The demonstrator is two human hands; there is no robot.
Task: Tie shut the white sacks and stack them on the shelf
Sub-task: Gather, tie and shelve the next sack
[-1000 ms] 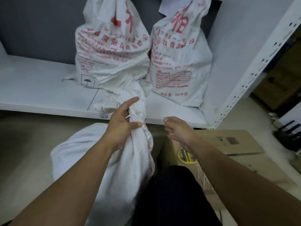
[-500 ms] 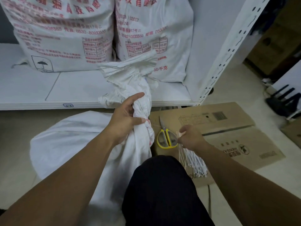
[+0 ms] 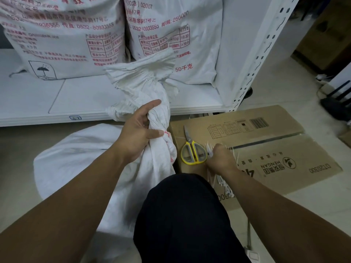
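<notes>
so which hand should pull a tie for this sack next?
Right. The right hand grips the white ties beside the scissors; the left hand holds the twisted neck of the sack, and releasing it would likely loosen the twist.

This is a storeroom or small warehouse, a place for keeping stock rather than a home. A low white metal shelf (image 3: 85,95) with a hole-punched upright (image 3: 260,54) carries a small label (image 3: 75,117) on its front edge. Two bulky woven sacks (image 3: 62,40) stand on it side by side, printed in red with phone numbers, a data table, a 50-kilogram mark and a keep-dry umbrella symbol. On the pale bare floor (image 3: 284,88) lies a flattened shipping carton (image 3: 275,149) with a barcode, holding yellow-handled scissors (image 3: 192,152) and a bundle of white ties (image 3: 225,186). A plain white sack (image 3: 76,158) sits before the shelf. What look like brown cartons (image 3: 328,35) stand off to the right.
</notes>
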